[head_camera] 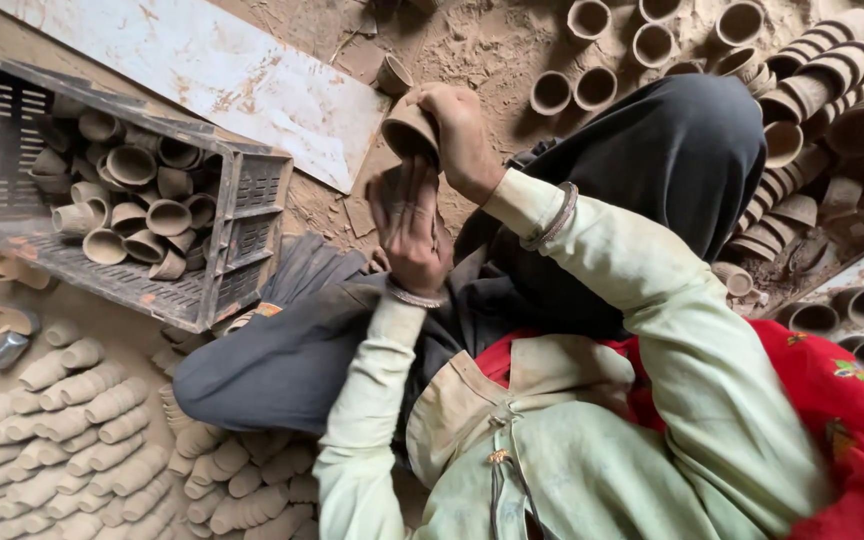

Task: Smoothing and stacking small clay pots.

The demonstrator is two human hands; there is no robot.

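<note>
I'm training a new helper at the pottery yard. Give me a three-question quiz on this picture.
1. True or false: the right hand grips a clay cup.
2. Where does the left hand sit? A) in the crate B) just under that cup C) on the white board
3. Fill in: the dark plastic crate holds loose clay ____.

Key: 1 true; 2 B; 3 cups

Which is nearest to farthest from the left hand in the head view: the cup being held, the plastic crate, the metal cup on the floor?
1. Clay cup, just above the left hand.
2. Plastic crate, to its left.
3. Metal cup, far left on the floor.
</note>
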